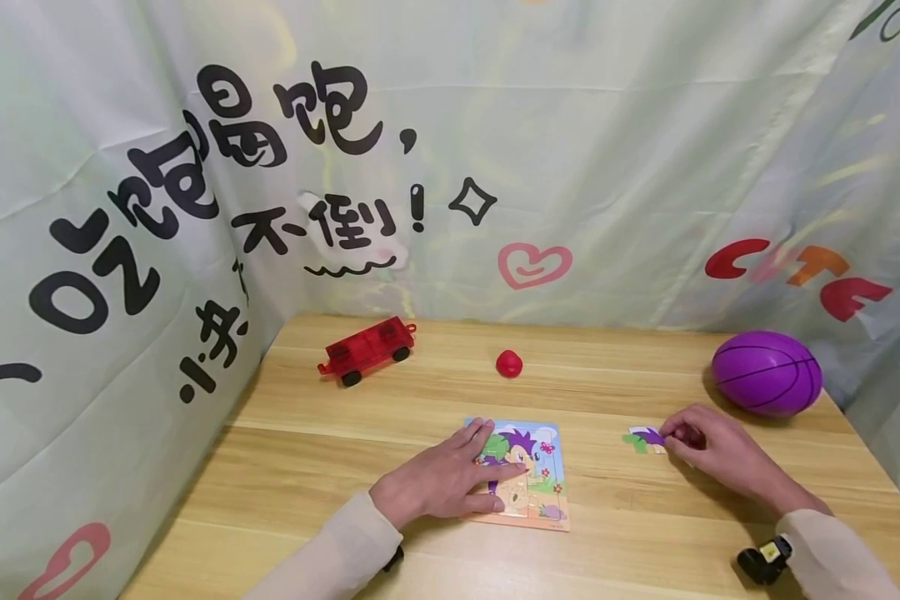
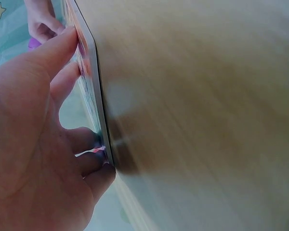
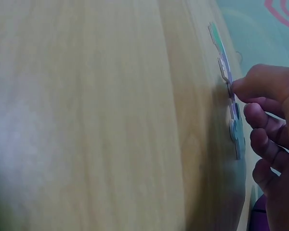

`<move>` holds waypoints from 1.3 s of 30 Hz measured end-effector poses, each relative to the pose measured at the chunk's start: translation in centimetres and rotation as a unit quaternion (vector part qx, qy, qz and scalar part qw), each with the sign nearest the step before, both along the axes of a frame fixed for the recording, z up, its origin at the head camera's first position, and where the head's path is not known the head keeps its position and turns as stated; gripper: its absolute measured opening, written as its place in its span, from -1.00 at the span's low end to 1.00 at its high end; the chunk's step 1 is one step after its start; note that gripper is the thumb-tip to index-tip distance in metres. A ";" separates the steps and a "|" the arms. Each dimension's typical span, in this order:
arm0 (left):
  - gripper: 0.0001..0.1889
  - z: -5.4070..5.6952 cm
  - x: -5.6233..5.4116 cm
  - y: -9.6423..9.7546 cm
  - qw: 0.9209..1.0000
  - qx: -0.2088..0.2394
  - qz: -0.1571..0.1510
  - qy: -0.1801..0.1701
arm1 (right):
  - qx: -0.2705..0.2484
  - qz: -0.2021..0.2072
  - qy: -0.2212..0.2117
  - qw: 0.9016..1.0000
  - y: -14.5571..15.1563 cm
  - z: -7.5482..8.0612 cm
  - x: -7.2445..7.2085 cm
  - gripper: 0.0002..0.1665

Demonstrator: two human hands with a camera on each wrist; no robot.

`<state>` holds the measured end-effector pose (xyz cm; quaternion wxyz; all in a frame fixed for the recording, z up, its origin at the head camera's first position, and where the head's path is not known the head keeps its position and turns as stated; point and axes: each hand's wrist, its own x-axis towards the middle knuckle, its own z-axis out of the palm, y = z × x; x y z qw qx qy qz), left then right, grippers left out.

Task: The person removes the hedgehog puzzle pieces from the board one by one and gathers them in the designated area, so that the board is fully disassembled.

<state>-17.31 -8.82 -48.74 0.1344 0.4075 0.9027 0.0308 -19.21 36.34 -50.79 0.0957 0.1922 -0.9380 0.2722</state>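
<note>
A square picture puzzle [image 1: 549,492] with a purple-haired cartoon figure lies on the wooden table. Across its left half my left hand [image 1: 450,477] rests with the fingers spread. From the left wrist side, the fingertips touch the face and border of the puzzle board [image 2: 97,91]. Off to the right are loose puzzle pieces [image 1: 640,440] in green, purple and white. My right hand [image 1: 712,446] has its thumb and forefinger at their right end, pinching a piece. In the right wrist view, the thumb [image 3: 250,86] meets the row of flat pieces [image 3: 235,130], while the other fingers curl beside them.
Toward the back left stands a red toy wagon [image 1: 367,348] with black wheels. A small red rounded object [image 1: 509,363] sits behind the puzzle. The purple ball [image 1: 767,373] is beyond my right hand, near the table's right edge. Printed curtains [image 1: 607,167] hang behind the table.
</note>
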 end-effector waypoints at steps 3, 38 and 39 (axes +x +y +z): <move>-0.37 0.0 0.0 0.0 1.000 0.003 0.000 -0.002 | 0.000 0.002 0.000 1.000 -0.1 -0.1 -0.1 -0.73; -0.38 -0.2 -0.1 -0.2 1.000 0.012 -0.006 -0.002 | -0.029 -0.021 -0.002 0.999 -1.3 0.6 0.1 -0.80; -0.38 -0.2 -0.1 -0.3 1.000 0.011 -0.007 -0.001 | -0.032 -0.018 0.005 0.999 -1.7 0.8 0.1 -0.80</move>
